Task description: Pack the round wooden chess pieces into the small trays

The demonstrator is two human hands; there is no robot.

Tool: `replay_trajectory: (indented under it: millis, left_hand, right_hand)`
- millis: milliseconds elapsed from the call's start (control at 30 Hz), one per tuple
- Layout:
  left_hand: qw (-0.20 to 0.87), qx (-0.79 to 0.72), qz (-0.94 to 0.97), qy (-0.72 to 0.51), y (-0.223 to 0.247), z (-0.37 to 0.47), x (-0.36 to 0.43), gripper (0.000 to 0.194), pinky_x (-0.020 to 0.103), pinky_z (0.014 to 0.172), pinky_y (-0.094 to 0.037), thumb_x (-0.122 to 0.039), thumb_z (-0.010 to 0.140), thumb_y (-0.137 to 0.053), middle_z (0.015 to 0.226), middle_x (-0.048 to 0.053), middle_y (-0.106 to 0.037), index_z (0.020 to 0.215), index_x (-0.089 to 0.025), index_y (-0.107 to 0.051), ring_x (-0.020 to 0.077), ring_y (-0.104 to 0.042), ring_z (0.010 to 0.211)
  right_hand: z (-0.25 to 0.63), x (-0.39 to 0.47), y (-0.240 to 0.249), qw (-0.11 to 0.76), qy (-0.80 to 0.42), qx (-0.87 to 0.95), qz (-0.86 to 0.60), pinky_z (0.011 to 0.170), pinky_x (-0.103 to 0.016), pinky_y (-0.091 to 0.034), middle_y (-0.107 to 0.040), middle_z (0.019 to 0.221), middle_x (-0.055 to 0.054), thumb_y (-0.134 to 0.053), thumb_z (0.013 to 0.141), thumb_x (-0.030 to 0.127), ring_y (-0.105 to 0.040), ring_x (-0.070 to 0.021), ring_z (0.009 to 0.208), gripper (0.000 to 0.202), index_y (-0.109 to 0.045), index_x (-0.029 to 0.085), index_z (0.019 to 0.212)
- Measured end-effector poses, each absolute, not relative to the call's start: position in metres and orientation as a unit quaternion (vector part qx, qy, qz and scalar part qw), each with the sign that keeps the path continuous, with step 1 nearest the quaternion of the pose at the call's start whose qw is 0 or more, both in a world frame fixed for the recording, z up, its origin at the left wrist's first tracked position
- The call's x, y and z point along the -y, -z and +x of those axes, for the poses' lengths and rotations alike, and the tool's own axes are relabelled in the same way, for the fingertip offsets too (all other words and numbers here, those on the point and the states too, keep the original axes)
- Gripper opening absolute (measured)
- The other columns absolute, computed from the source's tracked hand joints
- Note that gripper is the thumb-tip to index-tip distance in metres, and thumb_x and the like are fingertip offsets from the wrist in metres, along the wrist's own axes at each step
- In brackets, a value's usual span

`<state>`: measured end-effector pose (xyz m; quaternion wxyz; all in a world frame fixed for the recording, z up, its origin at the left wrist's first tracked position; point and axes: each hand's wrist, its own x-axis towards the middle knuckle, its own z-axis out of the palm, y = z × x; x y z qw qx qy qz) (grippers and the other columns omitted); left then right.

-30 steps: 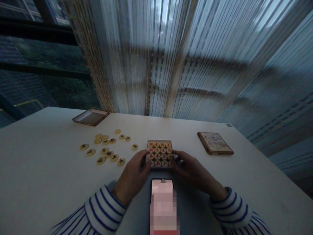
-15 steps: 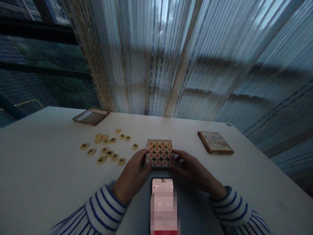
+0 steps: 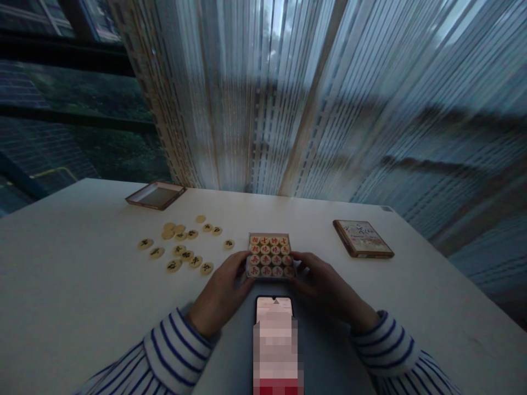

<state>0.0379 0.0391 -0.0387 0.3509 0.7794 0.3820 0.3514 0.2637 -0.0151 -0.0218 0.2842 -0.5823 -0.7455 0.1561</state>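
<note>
A small open box (image 3: 269, 234) lies in front of me, holding rows of round Chinese chess pieces (image 3: 265, 259) with red characters face up. My left hand (image 3: 222, 288) grips its left side, fingers along the wall and thumb at the near left corner. On the opposite side, my right hand (image 3: 327, 286) holds the right wall between fingers and thumb. To the left, several loose chess pieces (image 3: 187, 255) are scattered on the table, most showing dark characters and some plain side up. A few of those overlap.
A phone (image 3: 274, 307), largely pixelated, lies just below the box between my forearms. At the back left is a shallow brown-rimmed lid or tray (image 3: 175, 196). A flat printed box (image 3: 364, 238) rests to the right on the white table (image 3: 82, 274). Curtains hang behind.
My left thumb has slid off the near left corner piece down to the box's edge. Both hands stay on the box, and the view has shifted slightly.
</note>
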Motion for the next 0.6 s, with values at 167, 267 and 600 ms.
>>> replay_trajectory:
  millis: [167, 267, 600]
  left_hand:
    - [0.324, -0.389, 0.785, -0.357, 0.039, 0.039, -0.037, 0.041, 0.045, 0.085, -0.050, -0.023, 0.076, -0.057, 0.113, 0.012, -0.060, 0.116, -0.018, -0.048, 0.0242, -0.059, 0.103]
    - [0.272, -0.406, 0.793, -0.364, 0.035, 0.039, -0.035, 0.035, 0.041, 0.081, -0.052, -0.026, 0.077, -0.057, 0.109, 0.012, -0.061, 0.111, -0.017, -0.051, 0.0232, -0.060, 0.099]
    - [0.158, -0.434, 0.769, -0.442, 0.027, 0.024, -0.033, 0.008, 0.027, 0.058, -0.050, -0.024, 0.077, -0.052, 0.077, 0.003, -0.062, 0.079, -0.018, -0.058, 0.0145, -0.059, 0.067]
  right_hand:
    - [0.263, 0.015, 0.020, 0.276, -0.096, 0.749, -0.595, 0.069, -0.033, -0.049, -0.063, 0.093, -0.009, -0.054, 0.082, 0.031, -0.059, -0.0185, 0.080, 0.035, -0.052, 0.016, 0.113]
    - [0.264, 0.014, 0.022, 0.291, -0.060, 0.724, -0.622, 0.063, -0.031, -0.049, -0.064, 0.082, -0.008, -0.052, 0.083, 0.034, -0.058, -0.0169, 0.069, 0.031, -0.056, 0.015, 0.106]
    - [0.261, 0.011, 0.026, 0.356, -0.029, 0.705, -0.614, 0.058, -0.027, -0.045, -0.062, 0.073, -0.005, -0.048, 0.084, 0.035, -0.057, -0.0151, 0.063, 0.025, -0.059, 0.015, 0.092]
